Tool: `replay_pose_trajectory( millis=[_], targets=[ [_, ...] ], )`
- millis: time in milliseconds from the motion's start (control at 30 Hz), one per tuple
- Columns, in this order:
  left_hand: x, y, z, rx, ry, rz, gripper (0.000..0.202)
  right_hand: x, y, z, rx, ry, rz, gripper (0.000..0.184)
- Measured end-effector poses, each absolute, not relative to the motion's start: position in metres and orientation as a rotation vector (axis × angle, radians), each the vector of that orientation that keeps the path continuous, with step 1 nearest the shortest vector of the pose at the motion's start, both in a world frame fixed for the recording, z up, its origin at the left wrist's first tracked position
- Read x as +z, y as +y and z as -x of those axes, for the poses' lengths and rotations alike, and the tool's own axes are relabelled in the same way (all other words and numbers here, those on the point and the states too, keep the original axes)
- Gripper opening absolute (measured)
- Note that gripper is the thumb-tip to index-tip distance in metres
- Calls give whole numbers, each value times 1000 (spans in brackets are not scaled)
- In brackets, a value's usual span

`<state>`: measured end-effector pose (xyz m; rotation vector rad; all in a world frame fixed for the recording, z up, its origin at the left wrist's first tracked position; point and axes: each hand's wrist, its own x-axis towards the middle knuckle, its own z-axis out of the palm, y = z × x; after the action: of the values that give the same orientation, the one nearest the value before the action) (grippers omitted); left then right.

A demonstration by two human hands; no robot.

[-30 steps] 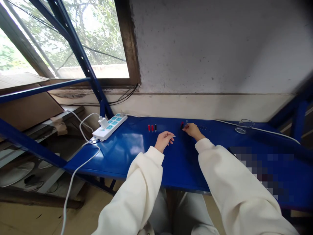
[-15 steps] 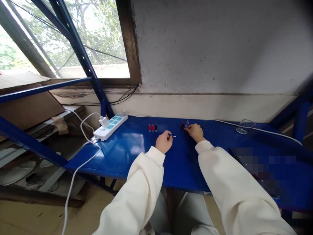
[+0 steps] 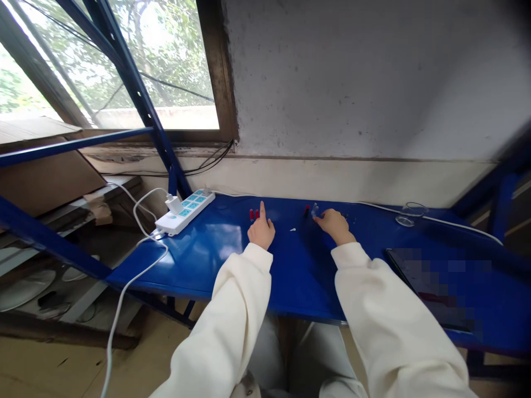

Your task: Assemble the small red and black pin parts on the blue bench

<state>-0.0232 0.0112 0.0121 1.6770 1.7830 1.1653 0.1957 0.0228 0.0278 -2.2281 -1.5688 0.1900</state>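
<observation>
On the blue table (image 3: 215, 260), my left hand (image 3: 261, 233) has its index finger stretched out and the other fingers curled. The fingertip is at a row of small red pieces (image 3: 253, 214). A tiny white piece (image 3: 292, 229) lies loose on the table to the right of that hand. My right hand (image 3: 335, 225) rests further right with its fingers drawn together. Its tips are beside a small dark red piece (image 3: 307, 210) and a small clear piece (image 3: 315, 208). What the fingers pinch, if anything, is too small to see. Several tiny dark pieces sit just behind that hand.
A white power strip (image 3: 186, 211) with a plug and a white cable (image 3: 124, 293) lies at the table's left back corner. A clear round dish (image 3: 406, 220) and a thin cable sit at the back right. A dark flat slab (image 3: 418, 271) lies at the right. Blue frame posts (image 3: 166, 166) and a window stand to the left.
My left hand let go of the tiny white piece, moved left and back, and stretched its index finger to the red pieces. My right hand has hardly moved.
</observation>
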Motion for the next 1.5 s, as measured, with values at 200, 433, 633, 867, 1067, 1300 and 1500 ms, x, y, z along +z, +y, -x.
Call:
replay_pose_trajectory(
  millis=[200,433,633,867,1067,1300,1500],
  targets=[
    [10,14,24,1248,1720,-1671,46,38,-15,-161,127,-1608,1860,32],
    [7,18,25,1317,1723,-1808,22,27,-26,-147,142,-1679,1663,33],
    [5,21,16,1345,1234,-1527,14,19,-22,-145,216,-1596,1625,36],
    [13,4,7,1155,810,-1303,27,17,-26,-135,459,-1591,1454,50],
    [14,3,8,1135,768,-1323,28,17,-27,-134,407,-1565,1379,49],
    [13,3,7,1164,783,-1319,28,18,-28,-133,308,-1593,1409,46],
    [13,4,7,1191,778,-1291,29,16,-27,-134,248,-1608,1415,44]
  ],
)
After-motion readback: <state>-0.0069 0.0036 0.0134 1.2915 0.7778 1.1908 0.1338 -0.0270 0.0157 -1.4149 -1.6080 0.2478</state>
